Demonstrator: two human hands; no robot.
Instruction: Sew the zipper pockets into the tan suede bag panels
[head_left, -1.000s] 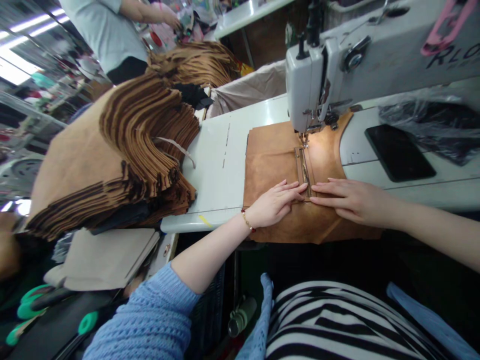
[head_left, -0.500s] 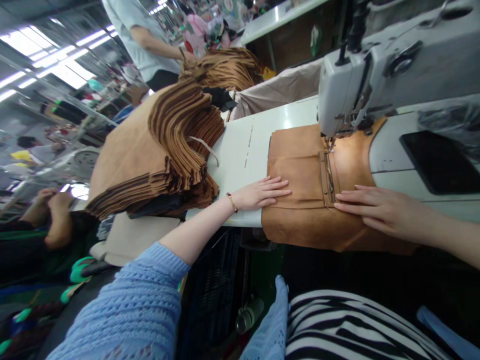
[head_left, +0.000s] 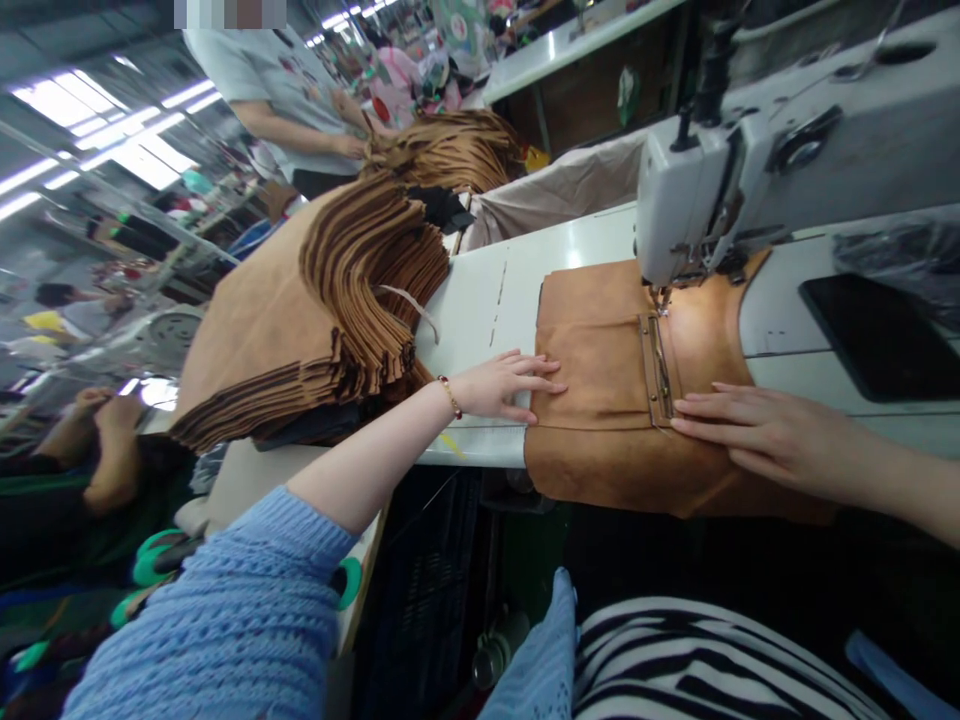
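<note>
Grip: right hand (head_left: 757, 432) flat, fingers straight, laid on brown panel (head_left: 589, 350); clasping nothing.
Left hand (head_left: 499, 388): fingers spread wide, tips over the brown panel's left edge; holding nothing.
Position: brown panel on white table (head_left: 469, 335), partly under sewing machine (head_left: 682, 195), near side hanging over the edge.
Fitting: zipper (head_left: 661, 370) set in the brown panel, right fingertips beside its near end.
Stock: stack (head_left: 259, 330) of brown pieces, to the left.
Phone (head_left: 877, 335): black, lying right of the brown panel.
</note>
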